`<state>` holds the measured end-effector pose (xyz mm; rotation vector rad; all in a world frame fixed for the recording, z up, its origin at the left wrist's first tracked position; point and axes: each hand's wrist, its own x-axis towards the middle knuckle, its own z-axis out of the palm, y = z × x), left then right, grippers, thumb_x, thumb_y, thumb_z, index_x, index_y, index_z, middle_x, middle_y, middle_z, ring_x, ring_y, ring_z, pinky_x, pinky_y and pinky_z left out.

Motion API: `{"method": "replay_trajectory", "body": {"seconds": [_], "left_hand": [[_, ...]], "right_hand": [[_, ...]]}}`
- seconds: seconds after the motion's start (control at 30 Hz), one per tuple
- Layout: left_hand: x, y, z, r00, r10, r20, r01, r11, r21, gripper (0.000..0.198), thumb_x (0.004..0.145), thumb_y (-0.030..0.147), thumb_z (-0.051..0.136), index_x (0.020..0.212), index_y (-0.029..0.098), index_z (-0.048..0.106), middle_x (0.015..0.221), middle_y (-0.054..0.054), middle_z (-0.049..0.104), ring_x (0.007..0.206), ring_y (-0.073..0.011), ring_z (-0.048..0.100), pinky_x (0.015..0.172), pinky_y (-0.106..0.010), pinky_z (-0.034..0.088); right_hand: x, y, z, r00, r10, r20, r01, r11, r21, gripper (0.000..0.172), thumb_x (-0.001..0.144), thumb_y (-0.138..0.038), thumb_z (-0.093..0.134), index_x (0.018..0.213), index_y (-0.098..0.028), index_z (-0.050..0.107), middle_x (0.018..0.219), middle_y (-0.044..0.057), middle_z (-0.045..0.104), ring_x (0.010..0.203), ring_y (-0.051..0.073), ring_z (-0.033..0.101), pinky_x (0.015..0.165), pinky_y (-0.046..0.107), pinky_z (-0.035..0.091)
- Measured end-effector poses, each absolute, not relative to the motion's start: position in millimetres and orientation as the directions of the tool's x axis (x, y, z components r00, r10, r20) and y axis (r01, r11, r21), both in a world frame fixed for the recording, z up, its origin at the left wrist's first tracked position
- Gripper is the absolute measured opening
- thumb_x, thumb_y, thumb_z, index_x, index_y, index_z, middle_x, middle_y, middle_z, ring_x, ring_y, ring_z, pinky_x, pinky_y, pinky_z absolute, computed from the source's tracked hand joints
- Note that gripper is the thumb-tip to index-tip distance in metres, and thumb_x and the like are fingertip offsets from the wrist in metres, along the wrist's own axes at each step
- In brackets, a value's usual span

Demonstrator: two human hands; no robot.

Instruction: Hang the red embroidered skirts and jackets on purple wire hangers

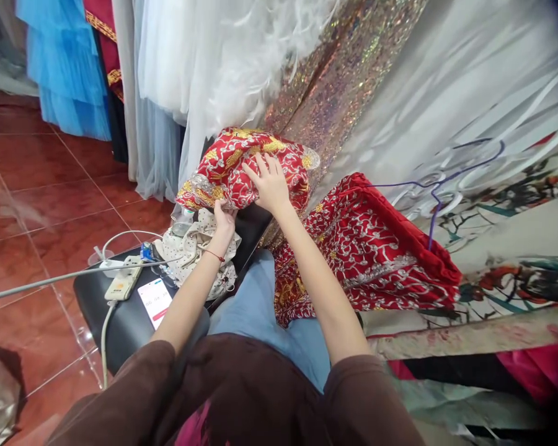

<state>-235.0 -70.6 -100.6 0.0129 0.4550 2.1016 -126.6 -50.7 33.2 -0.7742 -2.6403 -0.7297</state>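
Observation:
A red garment with gold and silver embroidery [232,167] lies bunched up in front of me, over the dark end of a seat or bench. My left hand [224,218] pinches its near edge, thumb on top and the other fingers mostly hidden beneath. My right hand [270,183] rests on top of the cloth with its fingers stretched and spread. To the right, a second red embroidered piece [367,248], probably a skirt, hangs from a purple hanger [434,186] and drapes by my leg. Whether the two red pieces belong together I cannot tell.
A black seat [102,328] at my left holds a phone [155,301], a power strip [124,279] with cables, and a crumpled dotted cream cloth [190,248]. White gowns [242,56], a blue tulle dress [69,68] and a sequined fabric [325,105] hang ahead.

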Motion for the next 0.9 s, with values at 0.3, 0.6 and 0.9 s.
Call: {"method": "replay_trajectory", "body": {"seconds": [0.3, 0.6, 0.9], "left_hand": [[-228, -75, -93, -0.532, 0.808, -0.254, -0.846, -0.491, 0.209, 0.013, 0.083, 0.027, 0.048, 0.072, 0.021, 0.053, 0.071, 0.001, 0.066, 0.065, -0.0111, 0.061, 0.068, -0.022, 0.048], [-232, -77, -92, -0.495, 0.824, -0.276, -0.869, -0.459, 0.185, 0.016, 0.086, 0.028, 0.046, 0.074, 0.02, 0.055, 0.07, 0.001, 0.063, 0.063, -0.0108, 0.058, 0.069, -0.022, 0.048], [-238, -71, -97, -0.498, 0.828, -0.258, -0.864, -0.451, 0.222, 0.015, 0.084, 0.028, 0.046, 0.074, 0.021, 0.054, 0.075, -0.001, 0.064, 0.068, -0.0129, 0.061, 0.073, -0.025, 0.049]], "right_hand": [[-129, -46, 28, -0.798, 0.431, 0.421, 0.567, 0.772, 0.286, 0.087, 0.074, -0.029, 0.068, 0.153, -0.028, 0.032, 0.16, 0.008, 0.03, 0.148, 0.041, 0.018, 0.116, 0.071, 0.017], [-131, -44, 27, -0.786, 0.475, 0.396, 0.57, 0.805, 0.165, 0.08, 0.078, -0.036, 0.063, 0.152, -0.024, 0.034, 0.16, 0.008, 0.027, 0.149, 0.044, 0.01, 0.115, 0.075, 0.01], [-129, -51, 28, -0.795, 0.478, 0.374, 0.558, 0.817, 0.141, 0.082, 0.077, -0.034, 0.066, 0.151, -0.023, 0.032, 0.159, 0.009, 0.026, 0.15, 0.041, 0.005, 0.115, 0.074, 0.008]]}}
